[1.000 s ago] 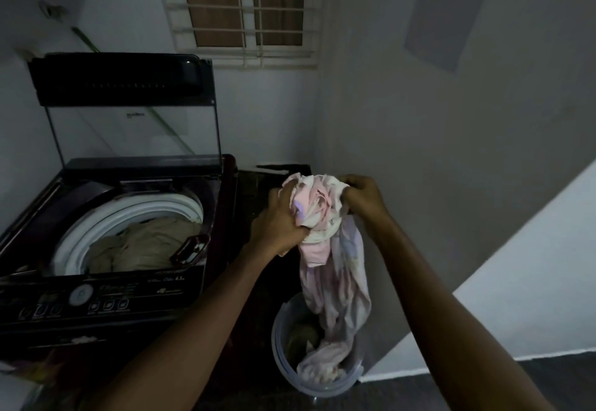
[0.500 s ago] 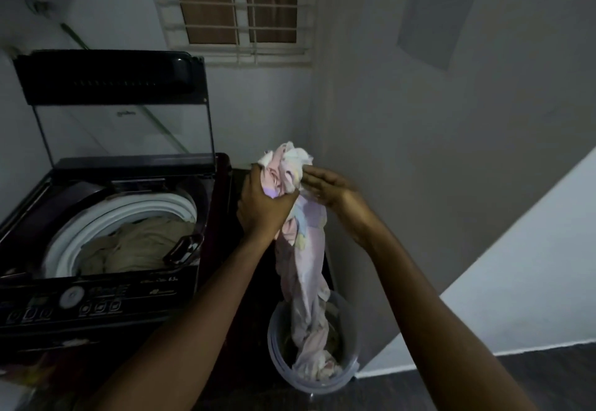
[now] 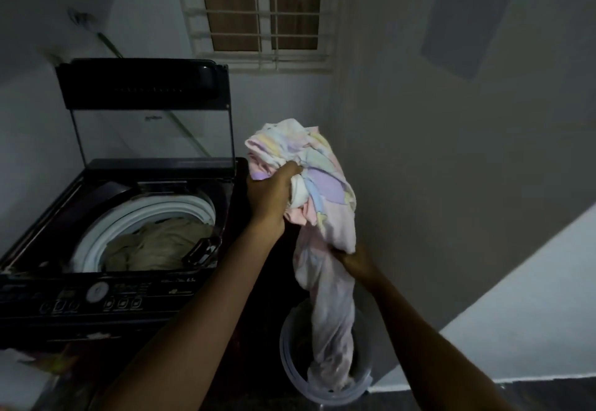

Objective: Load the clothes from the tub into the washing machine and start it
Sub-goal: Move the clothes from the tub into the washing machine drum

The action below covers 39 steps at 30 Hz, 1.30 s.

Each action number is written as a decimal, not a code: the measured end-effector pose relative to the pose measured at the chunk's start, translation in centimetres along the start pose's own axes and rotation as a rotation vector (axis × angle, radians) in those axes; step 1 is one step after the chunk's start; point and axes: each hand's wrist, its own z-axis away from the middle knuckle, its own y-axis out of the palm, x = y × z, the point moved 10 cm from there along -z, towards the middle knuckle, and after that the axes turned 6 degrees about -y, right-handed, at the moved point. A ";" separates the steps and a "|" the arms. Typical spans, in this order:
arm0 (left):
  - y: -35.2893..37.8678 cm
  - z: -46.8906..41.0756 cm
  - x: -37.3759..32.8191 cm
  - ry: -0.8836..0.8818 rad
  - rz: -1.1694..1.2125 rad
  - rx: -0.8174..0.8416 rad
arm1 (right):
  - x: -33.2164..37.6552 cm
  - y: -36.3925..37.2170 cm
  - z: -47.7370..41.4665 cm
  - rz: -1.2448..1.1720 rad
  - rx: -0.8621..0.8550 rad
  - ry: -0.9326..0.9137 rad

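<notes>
Dim white-walled corner (image 3: pixel 333 127); barred window (image 3: pixel 262 14); washing machine (image 3: pixel 135 294) open; tub (image 3: pixel 289 364) beside.

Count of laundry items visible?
2. Pastel patchwork cloth held by left hand and right hand, trailing into the translucent plastic tub; beige cloth inside the black washing machine. Others may be hidden underneath.

Dim laundry corner | left grip (image 3: pixel 269 194) clutches the bunched top of a pastel patchwork cloth (image 3: pixel 322 181) | right grip (image 3: pixel 353 260) holds the same cloth lower down | cloth's tail hangs into a pale round tub (image 3: pixel 289 368) on the floor | washing machine (image 3: pixel 113 301) to the left, lid (image 3: pixel 142 85) raised, beige clothes (image 3: pixel 161 243) in the drum | barred window (image 3: pixel 261 11) above
</notes>
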 end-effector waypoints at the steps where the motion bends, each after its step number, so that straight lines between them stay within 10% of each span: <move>1: -1.1 -0.6 -0.4 0.032 -0.038 -0.031 | 0.1 -0.9 -0.1 0.031 0.026 0.003; 7: -4.4 -1.6 -2.5 0.418 -0.894 -0.119 | 4.4 -11.4 0.1 0.151 -0.310 -0.041; 11: -1.3 -0.4 0.9 0.447 -1.219 -0.011 | 13.0 -8.9 -1.4 0.063 -0.227 -0.129; 17: 0.6 -0.3 5.3 0.186 -0.813 0.307 | 18.7 -1.6 -1.7 -0.165 0.152 -0.146; 21: 1.0 0.3 7.5 0.107 -0.983 0.544 | 17.7 0.2 -1.0 -0.321 0.320 -0.023; 31: -1.2 0.3 3.2 0.349 -0.729 -0.035 | 17.8 -0.1 0.4 -0.680 0.258 -0.042; 36: -0.9 0.0 0.2 0.322 -0.584 -0.081 | 9.6 -3.9 2.1 -0.250 -0.081 -0.155; 39: -0.8 -0.1 0.0 0.235 -0.462 -0.100 | 3.9 0.1 2.4 0.012 0.008 -0.113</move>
